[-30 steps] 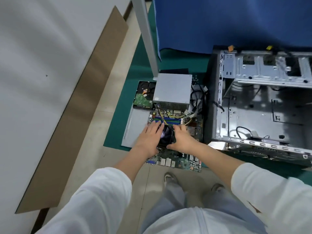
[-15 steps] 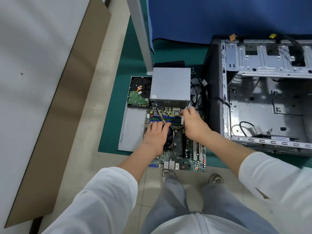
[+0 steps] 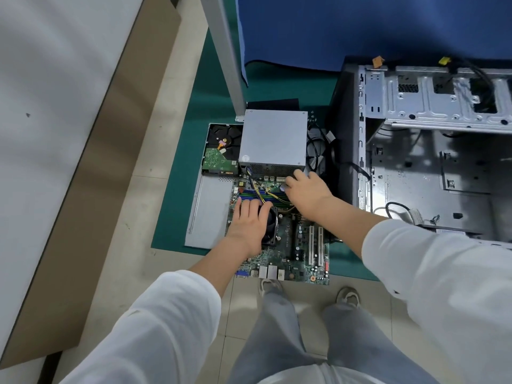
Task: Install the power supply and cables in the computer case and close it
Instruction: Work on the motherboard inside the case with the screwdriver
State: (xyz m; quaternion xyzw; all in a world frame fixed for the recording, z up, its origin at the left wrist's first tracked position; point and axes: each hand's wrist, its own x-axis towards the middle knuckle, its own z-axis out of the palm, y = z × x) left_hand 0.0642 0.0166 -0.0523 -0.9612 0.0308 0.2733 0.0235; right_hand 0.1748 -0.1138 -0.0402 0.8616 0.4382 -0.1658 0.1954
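Note:
The grey power supply lies on the green mat, its yellow and black cables running onto the motherboard in front of it. My left hand rests flat on the black CPU fan, fingers stretched over it. My right hand is at the supply's near right corner, fingers curled down by a white connector; I cannot see whether they pinch anything. The open computer case lies to the right, with loose cables inside.
A hard drive lies left of the power supply on a grey side panel. Black cables are bundled between the supply and the case. A table leg and blue cloth stand behind. My feet are just before the board.
My right hand left the CPU fan and moved up and right to the power supply's near edge. The left hand stayed on the fan. The view has shifted slightly.

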